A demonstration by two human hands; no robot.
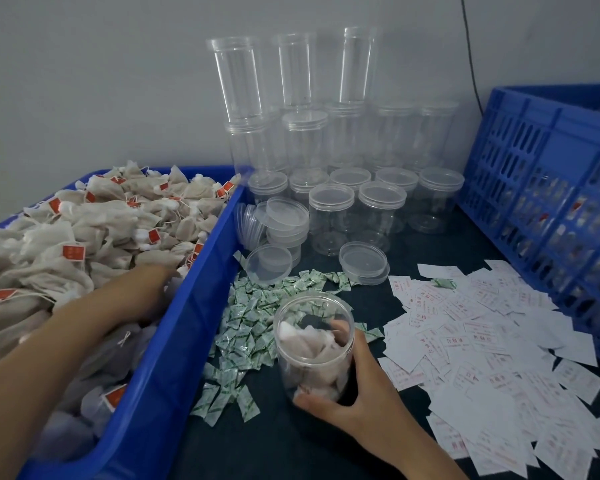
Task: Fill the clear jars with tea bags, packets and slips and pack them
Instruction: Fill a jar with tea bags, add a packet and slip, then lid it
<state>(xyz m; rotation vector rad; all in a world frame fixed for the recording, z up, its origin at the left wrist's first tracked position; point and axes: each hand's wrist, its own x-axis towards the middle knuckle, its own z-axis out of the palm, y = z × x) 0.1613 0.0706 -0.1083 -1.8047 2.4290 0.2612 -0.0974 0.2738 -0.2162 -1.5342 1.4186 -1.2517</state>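
An open clear jar (312, 341) stands on the dark table, tilted toward me, with a few tea bags inside. My right hand (354, 386) wraps around its lower side. My left hand (142, 289) reaches into the blue bin (187, 327) and rests among the beige tea bags (66, 237) with red tags; its fingertips are buried, so whether it grips a bag is unclear. Small green-and-white packets (250, 323) lie scattered between bin and jar. White slips (482, 348) with red print cover the table to the right.
Stacked empty clear jars (329, 161), some lidded, stand against the grey wall at the back. Loose lids (362, 259) lie in front of them. A blue slotted crate (551, 202) stands at the far right, with filled jars showing dimly through its slots.
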